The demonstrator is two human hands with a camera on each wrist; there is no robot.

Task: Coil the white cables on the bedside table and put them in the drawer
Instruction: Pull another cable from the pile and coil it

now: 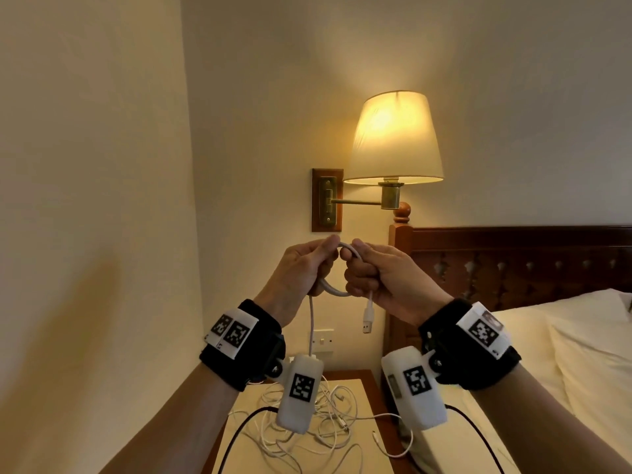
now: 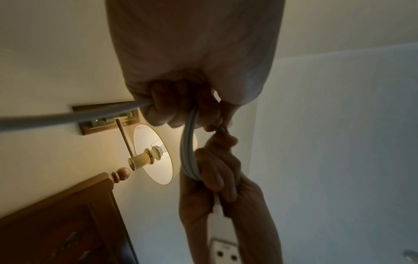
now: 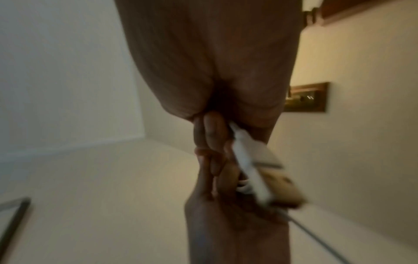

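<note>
Both hands are raised in front of the wall, each gripping the same white cable (image 1: 337, 291), which runs in a small loop between them. My left hand (image 1: 307, 265) pinches the loop's top and holds the strand that hangs down toward the table. My right hand (image 1: 371, 275) curls round the loop's other side, with the USB plug (image 1: 368, 318) dangling below it. In the left wrist view the doubled cable (image 2: 189, 151) arcs between both hands. The right wrist view is blurred; a white plug (image 3: 246, 160) shows by the fingers. More white cables (image 1: 325, 425) lie tangled on the bedside table (image 1: 239, 446).
A lit wall lamp (image 1: 393, 142) on a brass arm hangs just behind the hands. A wall socket (image 1: 323, 340) sits below them. The dark wooden headboard (image 1: 513, 261) and bed with white pillow (image 1: 588, 354) are on the right. Black wrist-camera leads (image 1: 239, 429) cross the table.
</note>
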